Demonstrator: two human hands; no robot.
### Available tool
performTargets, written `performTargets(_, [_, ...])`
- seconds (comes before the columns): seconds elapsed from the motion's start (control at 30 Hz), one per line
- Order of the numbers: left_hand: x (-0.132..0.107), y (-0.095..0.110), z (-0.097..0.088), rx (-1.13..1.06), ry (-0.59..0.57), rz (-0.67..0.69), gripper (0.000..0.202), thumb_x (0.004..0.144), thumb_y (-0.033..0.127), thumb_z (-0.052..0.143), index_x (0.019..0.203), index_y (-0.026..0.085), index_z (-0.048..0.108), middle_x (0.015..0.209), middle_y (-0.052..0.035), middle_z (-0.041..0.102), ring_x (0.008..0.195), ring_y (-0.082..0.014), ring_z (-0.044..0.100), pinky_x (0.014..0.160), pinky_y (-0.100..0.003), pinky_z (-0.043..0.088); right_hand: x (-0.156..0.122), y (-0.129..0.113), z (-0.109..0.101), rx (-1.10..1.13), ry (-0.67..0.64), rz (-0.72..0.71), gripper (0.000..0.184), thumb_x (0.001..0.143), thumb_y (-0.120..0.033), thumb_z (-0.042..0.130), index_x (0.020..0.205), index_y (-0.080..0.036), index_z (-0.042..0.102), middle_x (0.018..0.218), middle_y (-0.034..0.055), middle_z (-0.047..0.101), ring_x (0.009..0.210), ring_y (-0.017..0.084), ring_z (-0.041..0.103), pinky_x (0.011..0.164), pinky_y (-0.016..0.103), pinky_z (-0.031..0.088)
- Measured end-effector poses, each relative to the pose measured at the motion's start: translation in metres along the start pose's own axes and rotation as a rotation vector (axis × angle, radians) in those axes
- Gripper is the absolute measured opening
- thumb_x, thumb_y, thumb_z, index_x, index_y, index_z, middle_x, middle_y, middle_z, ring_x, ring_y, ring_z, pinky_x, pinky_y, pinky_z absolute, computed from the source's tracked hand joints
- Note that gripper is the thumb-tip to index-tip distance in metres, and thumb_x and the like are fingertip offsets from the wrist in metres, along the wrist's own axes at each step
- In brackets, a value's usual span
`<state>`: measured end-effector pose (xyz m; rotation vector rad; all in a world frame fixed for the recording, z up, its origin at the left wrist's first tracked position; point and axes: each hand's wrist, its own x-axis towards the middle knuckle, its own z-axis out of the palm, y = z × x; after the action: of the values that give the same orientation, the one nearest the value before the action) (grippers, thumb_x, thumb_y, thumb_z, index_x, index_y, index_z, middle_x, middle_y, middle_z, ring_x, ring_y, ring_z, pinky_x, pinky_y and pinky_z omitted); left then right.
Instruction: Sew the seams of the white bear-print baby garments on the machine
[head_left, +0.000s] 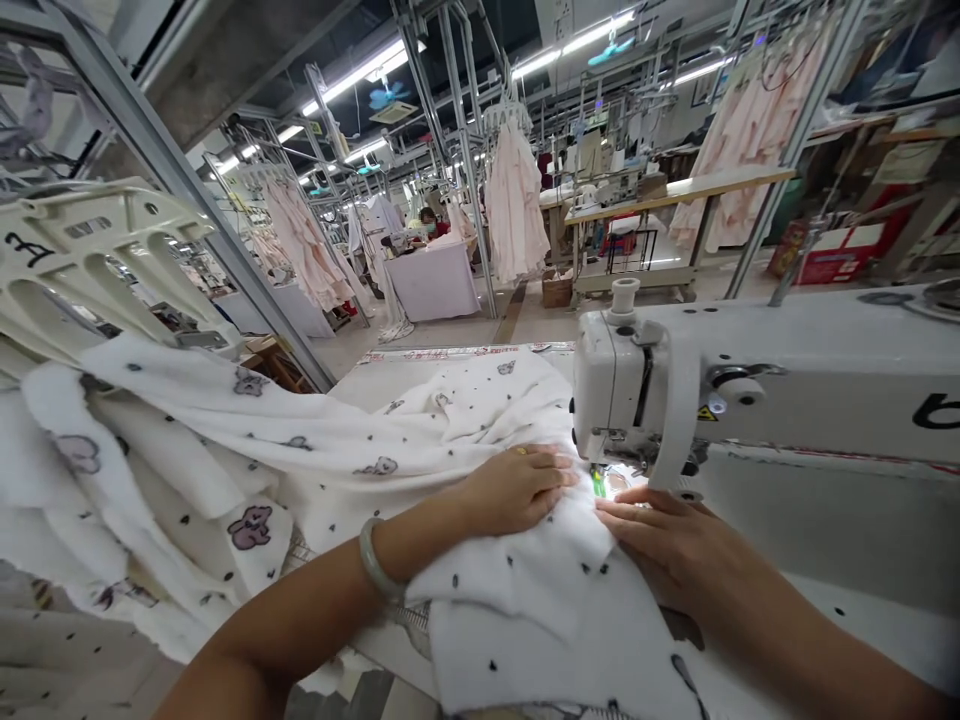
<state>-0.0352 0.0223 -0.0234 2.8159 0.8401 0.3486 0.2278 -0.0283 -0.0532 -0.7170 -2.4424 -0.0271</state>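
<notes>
White fabric with small dark marks and purple animal prints spreads over the sewing table and under the needle area of a white sewing machine. My left hand lies flat on the cloth just left of the presser foot, fingers stretched toward it. On the other side, my right hand rests at the fabric's right edge, fingers extended and its fingertips close to the lit needle area. A small green piece shows beside the presser foot. Whether my right thumb pinches the cloth is hidden.
A cream plastic hanger rack stands at the left, with fabric draped below it. A slanted metal post rises beside it. Behind the machine hang pale pink garments; farther back are a wooden-topped worktable and a person.
</notes>
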Motion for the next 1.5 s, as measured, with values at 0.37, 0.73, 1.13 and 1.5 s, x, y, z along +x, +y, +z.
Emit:
performTargets(0.37, [-0.012,0.072,0.018,0.021,0.033,-0.232,0.026,0.1,0.029,0.063,0.12,0.013,0.064,0.125,-0.0156,0.072,0.12,-0.0306,0.065,0.111,-0.048,0.051,-0.022,0.019,0.007,-0.078,0.055,0.194,0.028,0.111,-0.032,0.044,0.097,-0.025,0.068,0.088,0.0043,0.078,0.085,0.027,0.076,0.084,0.045,0.058])
performTargets(0.73, [0.016,0.018,-0.001,-0.786,0.083,-0.387,0.048,0.1,0.056,0.051,0.069,0.022,0.038,0.07,0.0035,0.038,0.068,-0.0144,0.041,0.066,-0.029,0.035,-0.004,0.005,0.012,-0.123,0.033,0.076,0.03,0.106,-0.011,0.041,0.103,-0.021,0.07,0.103,0.0078,0.077,0.081,0.022,0.072,0.077,0.038,0.056])
performTargets(1.13, [0.004,0.059,0.008,-0.18,0.241,-0.22,0.037,0.109,0.034,0.045,0.075,0.021,0.052,0.079,-0.0024,0.061,0.08,-0.0184,0.057,0.084,-0.035,0.047,-0.006,0.001,-0.019,0.044,-0.135,0.011,0.029,0.112,-0.018,0.041,0.115,-0.026,0.069,0.106,0.0025,0.072,0.087,0.018,0.07,0.082,0.036,0.047])
performTargets(1.5, [0.006,0.067,0.022,0.012,0.096,-0.335,0.024,0.094,0.039,0.072,0.103,0.019,0.063,0.1,-0.0065,0.07,0.096,-0.0273,0.065,0.088,-0.044,0.053,-0.01,0.005,-0.029,0.146,-0.229,0.043,0.029,0.113,-0.031,0.045,0.11,-0.029,0.075,0.093,0.0018,0.071,0.087,0.022,0.065,0.09,0.042,0.043])
